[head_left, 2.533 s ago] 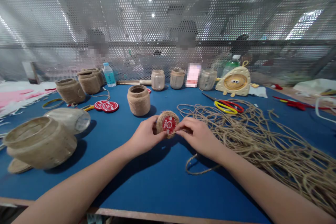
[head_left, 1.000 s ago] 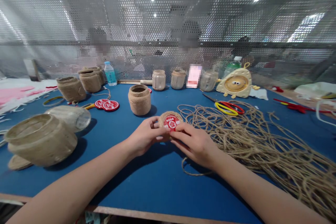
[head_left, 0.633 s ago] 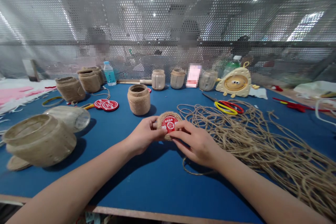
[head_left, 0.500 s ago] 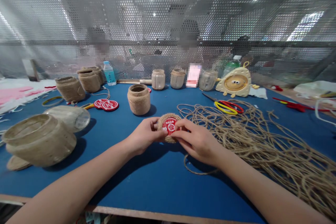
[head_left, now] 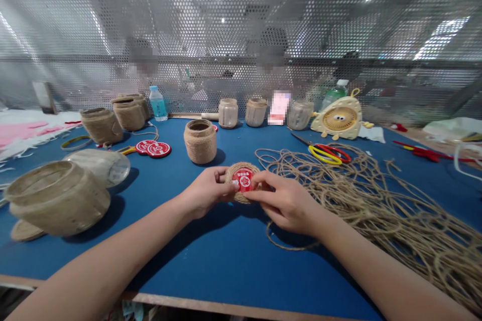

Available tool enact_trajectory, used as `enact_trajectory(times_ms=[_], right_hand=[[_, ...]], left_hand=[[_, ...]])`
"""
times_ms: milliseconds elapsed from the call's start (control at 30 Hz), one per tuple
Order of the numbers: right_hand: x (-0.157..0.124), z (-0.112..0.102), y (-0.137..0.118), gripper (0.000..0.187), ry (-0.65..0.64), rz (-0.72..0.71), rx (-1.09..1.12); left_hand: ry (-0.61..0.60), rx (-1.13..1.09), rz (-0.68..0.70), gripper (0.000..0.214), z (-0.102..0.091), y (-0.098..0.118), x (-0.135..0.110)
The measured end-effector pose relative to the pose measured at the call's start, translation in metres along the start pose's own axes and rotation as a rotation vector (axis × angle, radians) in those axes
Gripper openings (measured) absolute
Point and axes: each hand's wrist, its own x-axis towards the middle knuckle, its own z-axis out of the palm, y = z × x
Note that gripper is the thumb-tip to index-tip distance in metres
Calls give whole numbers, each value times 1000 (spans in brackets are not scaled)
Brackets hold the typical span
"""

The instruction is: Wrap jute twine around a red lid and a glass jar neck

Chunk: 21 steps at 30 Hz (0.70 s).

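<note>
Between my hands is a round disc wound in jute twine, with a red printed label on its face. My left hand grips its left edge, and the fingers of my right hand press on its right side and cover part of the label. A length of jute twine lies in a loose heap to the right, and a loop of it passes under my right wrist. Just beyond my hands stands a twine-wrapped jar.
Several jars, some twine-wrapped, stand along the back of the blue table. Others lie at left. Red round labels, scissors, a yellow fan and a bottle stand nearby. Behind is a perforated metal screen.
My hands have turned the disc slightly, so its label sits more upright. My right fingers have shifted across its face, and the twine loop has moved a little under my wrist.
</note>
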Motion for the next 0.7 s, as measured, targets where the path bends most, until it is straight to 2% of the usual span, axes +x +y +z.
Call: enact_trajectory(times_ms=[167, 467, 700], right_hand=[[-1, 2, 0, 21, -4, -3, 2], [-1, 7, -7, 18, 200, -70, -78], [0, 7, -11, 19, 284, -61, -177]], left_hand=[[-17, -87, -6, 35, 0, 3, 0], [-122, -226, 7, 29, 4, 2, -5], [-162, -210, 29, 28, 9, -2, -7]])
